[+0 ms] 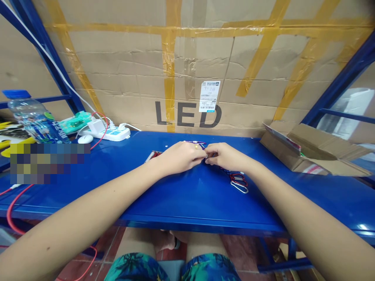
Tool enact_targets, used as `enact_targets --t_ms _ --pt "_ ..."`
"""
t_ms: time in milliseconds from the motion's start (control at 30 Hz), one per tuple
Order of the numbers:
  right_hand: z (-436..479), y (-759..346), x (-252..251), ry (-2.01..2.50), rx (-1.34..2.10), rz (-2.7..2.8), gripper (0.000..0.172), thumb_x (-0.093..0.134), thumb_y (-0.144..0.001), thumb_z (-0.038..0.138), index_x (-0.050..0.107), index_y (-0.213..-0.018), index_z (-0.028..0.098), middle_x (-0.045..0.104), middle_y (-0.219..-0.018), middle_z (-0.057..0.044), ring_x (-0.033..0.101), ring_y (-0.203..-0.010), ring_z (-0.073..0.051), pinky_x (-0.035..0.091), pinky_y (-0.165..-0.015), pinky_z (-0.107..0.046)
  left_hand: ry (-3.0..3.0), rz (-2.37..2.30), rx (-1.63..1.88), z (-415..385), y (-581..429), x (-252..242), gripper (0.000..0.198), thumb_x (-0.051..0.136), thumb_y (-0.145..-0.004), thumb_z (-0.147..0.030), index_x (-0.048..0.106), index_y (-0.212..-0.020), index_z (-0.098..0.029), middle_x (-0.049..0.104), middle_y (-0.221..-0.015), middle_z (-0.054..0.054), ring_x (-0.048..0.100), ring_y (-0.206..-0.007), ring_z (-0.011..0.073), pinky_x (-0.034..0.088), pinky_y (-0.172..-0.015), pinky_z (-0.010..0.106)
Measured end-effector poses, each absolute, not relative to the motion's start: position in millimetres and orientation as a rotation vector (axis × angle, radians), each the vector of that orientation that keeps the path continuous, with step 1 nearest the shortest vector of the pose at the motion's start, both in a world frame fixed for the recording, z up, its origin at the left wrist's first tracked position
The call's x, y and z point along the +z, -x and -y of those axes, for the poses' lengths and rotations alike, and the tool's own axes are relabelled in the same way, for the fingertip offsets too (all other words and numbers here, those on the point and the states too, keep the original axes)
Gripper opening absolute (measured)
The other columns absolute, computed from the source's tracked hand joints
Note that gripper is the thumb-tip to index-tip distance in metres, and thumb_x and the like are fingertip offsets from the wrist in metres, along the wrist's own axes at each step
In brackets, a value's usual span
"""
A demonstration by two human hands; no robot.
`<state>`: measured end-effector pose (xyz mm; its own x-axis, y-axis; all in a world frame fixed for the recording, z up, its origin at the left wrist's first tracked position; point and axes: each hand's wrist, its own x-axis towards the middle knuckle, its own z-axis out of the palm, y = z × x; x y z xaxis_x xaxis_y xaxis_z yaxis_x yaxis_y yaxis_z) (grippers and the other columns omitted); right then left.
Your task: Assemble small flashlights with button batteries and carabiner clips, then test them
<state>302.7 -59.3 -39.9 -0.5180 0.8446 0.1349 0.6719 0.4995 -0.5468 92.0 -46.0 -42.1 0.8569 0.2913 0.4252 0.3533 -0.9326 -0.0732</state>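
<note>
My left hand (183, 157) is closed over the blue tabletop (187, 199), its fingers gripping a shiny purple carabiner (195, 143) that sticks out above the knuckles. My right hand (225, 157) meets it fingertip to fingertip, thumb and forefinger pinched at a small metal ring (206, 156). Most of the ring is hidden by the fingers. Just below my right wrist lie several carabiners, among them a red carabiner (238, 178) and a silver carabiner (239, 187). Partly behind my left wrist is a dark red and silver item (152, 155), too covered to make out.
An open cardboard box (293, 156) stands at the right. On the left are a white power strip (115, 134) with plugs, a water bottle (36, 121) and a red cable (17, 203). Behind the table rises a large taped carton (131, 78) marked LED.
</note>
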Motion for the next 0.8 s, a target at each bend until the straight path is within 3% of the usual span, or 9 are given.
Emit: enact_targets --t_ms 400,567,800 --pt "56 -305 -44 1.187 0.569 2.393 0.01 0.054 -0.073 0.013 0.063 -0.072 0.018 0.066 -0.075 0.0 0.058 -0.075 -0.017 0.042 -0.07 -0.028 3.024 0.579 -0.747 49 -95 -45 0.018 0.054 -0.092 -0.018 0.07 -0.098 -0.02 0.074 -0.1 0.003 0.067 -0.092 0.0179 0.05 -0.082 0.031" --pt "58 -304 -44 1.146 0.519 2.392 0.01 0.055 -0.075 0.014 0.063 -0.072 0.018 0.067 -0.076 -0.001 0.058 -0.074 -0.017 0.041 -0.069 -0.027 3.077 0.772 -0.811 50 -101 -49 0.015 0.057 -0.087 -0.015 0.068 -0.096 -0.019 0.073 -0.093 0.002 0.066 -0.085 0.0173 0.05 -0.078 0.03" --pt "59 -302 -42 1.231 0.563 2.356 0.007 0.059 -0.075 0.014 0.065 -0.073 0.018 0.068 -0.076 -0.001 0.061 -0.074 -0.017 0.044 -0.069 -0.028 2.964 0.713 -0.809 50 -98 -46 0.015 0.052 -0.091 -0.017 0.066 -0.092 -0.019 0.072 -0.094 0.004 0.065 -0.087 0.0181 0.047 -0.077 0.03"
